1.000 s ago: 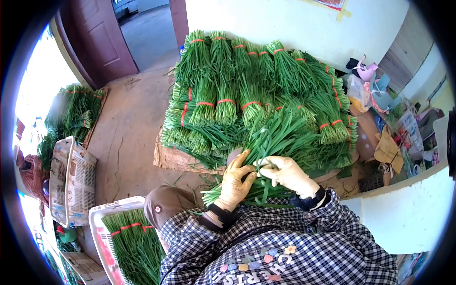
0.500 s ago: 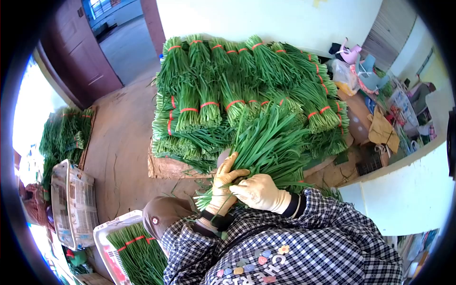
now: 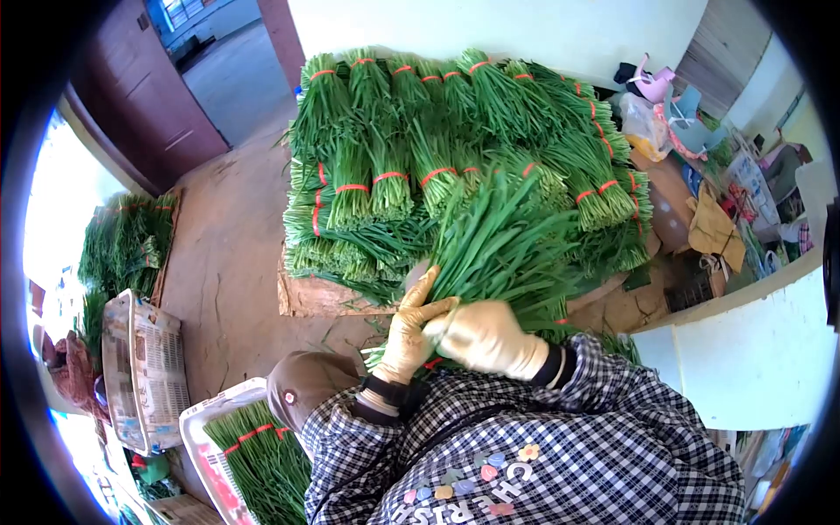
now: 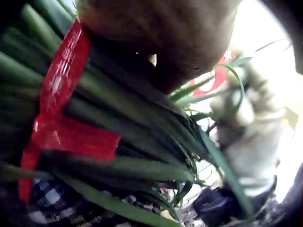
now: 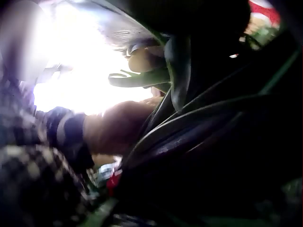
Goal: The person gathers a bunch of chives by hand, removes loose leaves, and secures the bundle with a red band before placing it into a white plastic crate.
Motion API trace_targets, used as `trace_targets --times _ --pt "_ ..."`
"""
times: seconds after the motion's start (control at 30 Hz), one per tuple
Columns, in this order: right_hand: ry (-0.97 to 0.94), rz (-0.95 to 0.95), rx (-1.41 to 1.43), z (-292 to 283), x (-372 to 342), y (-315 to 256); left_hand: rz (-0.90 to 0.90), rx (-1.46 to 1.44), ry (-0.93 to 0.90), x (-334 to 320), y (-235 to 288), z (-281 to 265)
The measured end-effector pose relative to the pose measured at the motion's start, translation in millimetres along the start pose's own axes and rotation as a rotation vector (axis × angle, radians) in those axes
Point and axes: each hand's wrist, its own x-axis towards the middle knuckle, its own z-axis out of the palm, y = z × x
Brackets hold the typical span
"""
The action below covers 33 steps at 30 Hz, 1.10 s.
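In the head view my gloved left hand (image 3: 407, 337) grips a bunch of garlic chives (image 3: 503, 241) near its stem end, the long leaves fanning away from me. Close against it is my gloved right hand (image 3: 486, 339), blurred, with fingers curled at the stems. A strip of red tape (image 4: 75, 137) goes round the bunch in the left wrist view, its loose end sticking out. There the right hand (image 4: 251, 123) has a thin leaf (image 4: 240, 82) at its fingertips. The right wrist view is dark; the left hand (image 5: 120, 125) shows behind the leaves (image 5: 177, 71).
Ahead lies a large pile of chive bunches (image 3: 350, 157) bound with red tape. A white crate (image 3: 197, 437) holding more bunches stands at lower left, another crate (image 3: 144, 376) beyond it. At right are a white counter (image 3: 744, 381) and cluttered bags (image 3: 643, 127).
The head view has swung, so the pile sits further left than a second ago. The right hand has moved down and left, close over the left hand, which keeps its hold on the bunch.
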Motion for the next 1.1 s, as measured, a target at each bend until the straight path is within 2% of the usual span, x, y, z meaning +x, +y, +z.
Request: trace_targets --times 0.03,0.07,0.1,0.13,0.2,0.27,0.33,0.37,0.4,0.43,0.47,0.5,0.53,0.57,0.63,0.67,0.7,0.73,0.8,0.83,0.87,0.9,0.93,0.97,1.0,1.03,1.07,1.1 --pt "-0.111 -0.164 -0.097 2 2 -13 0.087 0.089 0.021 3 -4 -2" --pt "-0.011 -0.301 -0.044 1 10 -37 0.177 0.167 0.034 6 -9 -2" --pt "-0.059 -0.276 0.015 0 14 -45 0.236 0.093 0.114 2 -2 7" --pt "-0.100 -0.248 0.069 -8 12 -49 0.251 0.302 0.052 8 -9 0" --pt "-0.020 -0.014 0.337 -37 3 -45 -0.152 -0.574 0.107 3 17 9" --pt "-0.067 0.293 0.503 -87 -18 -33 0.231 0.100 0.086 -2 -7 -2" --pt "-0.094 0.845 0.659 -144 -51 -35 0.249 0.320 0.114 -3 2 -2" --pt "-0.064 1.037 0.631 -165 -76 -31 0.216 0.251 0.106 -3 7 -2" --pt "-0.058 1.155 0.507 -188 -99 -30 0.180 0.185 0.101 -3 10 -2" --pt "0.002 0.929 0.446 -200 -154 -8 0.180 0.189 0.077 -1 13 -4" --pt "-0.030 0.693 0.264 -215 -208 10 0.183 0.195 0.054 0 15 -4" --pt "0.018 1.167 0.358 -229 -242 4 0.169 0.324 0.015 2 17 -7" --pt "0.054 1.337 0.324 -238 -272 0 0.159 0.263 0.011 4 14 -4" --pt "0.091 1.503 0.290 -247 -304 -1 0.092 0.217 0.016 6 22 3" --pt "0.219 1.691 0.250 -256 -396 10 0.011 0.159 0.032 8 34 14" --pt "0.224 1.697 0.250 -250 -428 12 0.009 0.156 0.025 11 32 13" --pt "0.014 1.810 -0.288 -241 -457 14 -0.017 0.153 0.011 13 29 12" --pt "-0.207 1.821 -0.838 -234 -459 18 -0.038 0.157 0.008 16 27 11" --pt "0.082 1.710 -0.645 -222 -437 39 -0.044 0.128 0.011 23 17 6" --pt "0.332 1.595 -0.433 -208 -408 52 -0.051 0.182 0.004 27 23 6" --pt "0.600 1.297 -0.213 -188 -361 58 -0.060 0.239 0.002 31 30 9" --pt "0.548 1.217 -0.268 -179 -294 52 -0.055 0.269 0.011 33 19 5" --pt "0.604 0.874 -0.163 -166 -243 50 -0.050 0.294 0.017 35 12 4" --pt "0.425 0.651 -0.402 -168 -173 14 -0.122 0.230 -0.037 41 21 7" --pt "0.316 0.375 -0.459 -163 -128 6 -0.191 0.160 -0.096 44 29 9" --pt "0.114 0.138 -0.482 -155 -101 17 -0.159 0.221 -0.056 44 21 9" --pt "-0.287 0.316 -0.532 -147 -56 -10 -0.250 0.163 -0.056 43 27 10" --pt "-0.053 -0.042 -0.663 -117 -51 -6 -0.251 0.051 -0.020 41 30 13"
